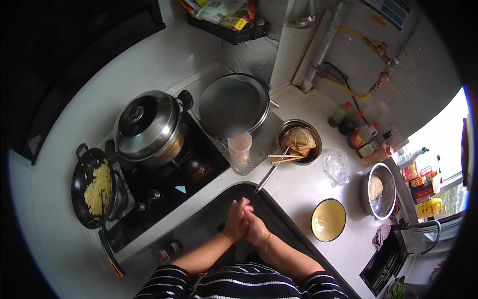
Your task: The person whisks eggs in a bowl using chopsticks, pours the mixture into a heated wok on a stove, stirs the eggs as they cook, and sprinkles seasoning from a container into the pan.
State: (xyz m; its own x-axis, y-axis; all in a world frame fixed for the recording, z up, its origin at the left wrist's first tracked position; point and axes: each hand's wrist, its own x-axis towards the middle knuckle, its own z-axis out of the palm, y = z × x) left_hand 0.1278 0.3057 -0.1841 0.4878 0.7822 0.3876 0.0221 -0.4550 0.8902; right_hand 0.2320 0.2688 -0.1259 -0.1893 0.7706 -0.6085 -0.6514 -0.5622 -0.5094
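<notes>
My left hand (236,219) and my right hand (257,231) are pressed together in front of my body, beside the counter's near corner. Their fingers are closed against each other, and no object shows between them. Just beyond stands a steel pan (280,130) with a long handle, holding tan folded pieces (300,139) and a pair of wooden chopsticks (288,159). To the right is a cream bowl (328,220) with a dark rim, with nothing visible inside. Farther right, a steel basin (389,213) holds a pale round lump (375,188).
On the left, a black wok (78,187) holds yellow crumbled food. A lidded steel pot (149,124) stands on the black cooktop (204,149). Behind are a large dark pan (229,104) and a clear cup (240,144). Several bottles (359,137) line the wall; a crumpled plastic bag (337,167) lies nearby.
</notes>
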